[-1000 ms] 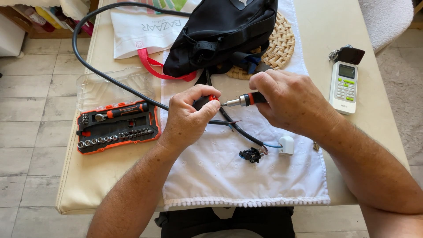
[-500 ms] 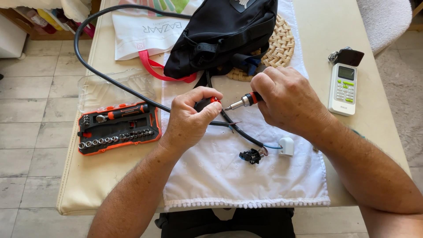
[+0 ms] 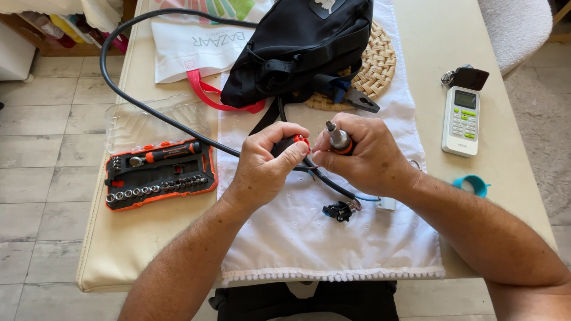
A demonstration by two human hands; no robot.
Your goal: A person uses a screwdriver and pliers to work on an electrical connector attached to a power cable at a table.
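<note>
Two hands (image 3: pixel 267 163), one screwdriver (image 3: pixel 336 138), one cable (image 3: pixel 154 113)

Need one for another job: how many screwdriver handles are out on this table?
2: one screwdriver in the right hand, one screwdriver handle lying in the orange bit case. The black bag may hide others.

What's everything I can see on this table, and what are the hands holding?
black cable: one, loops from table's top left to the hands
screwdriver: one, metal tip, orange-black handle, in right hand
red connector: one, at the cable end, pinched by left hand
bit set case: one, orange and black, left of the hands
black bag: one, top centre
woven mat: one, tan, under the bag
pliers: one, blue-handled, by the mat
remote control: one, white, right side
white cloth: one, under the hands
left hand: grips the cable end
right hand: grips the screwdriver
</note>
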